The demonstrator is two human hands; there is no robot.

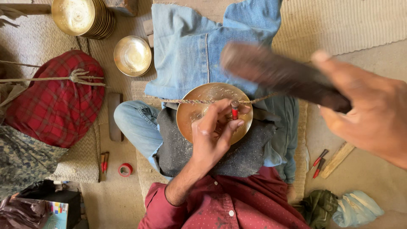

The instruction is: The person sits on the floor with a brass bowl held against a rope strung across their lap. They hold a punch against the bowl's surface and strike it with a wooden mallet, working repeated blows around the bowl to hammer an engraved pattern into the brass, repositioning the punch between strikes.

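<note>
A round brass plate (199, 111) rests on a dark grey pad on my lap, held under a taut twisted cord (182, 101). My left hand (214, 135) lies on the plate and pinches a short red-wrapped chisel (234, 110) upright against the metal. My right hand (369, 110) is raised close to the camera at the right, gripping a dark wooden mallet (280, 75) that hangs blurred above the plate.
A stack of brass plates (85, 18) and a single brass bowl (132, 55) lie at the upper left. A red plaid bundle (55, 97) sits left. Red tape roll (125, 169), spare chisels (319, 163) and a wood strip (337, 159) lie on the mat.
</note>
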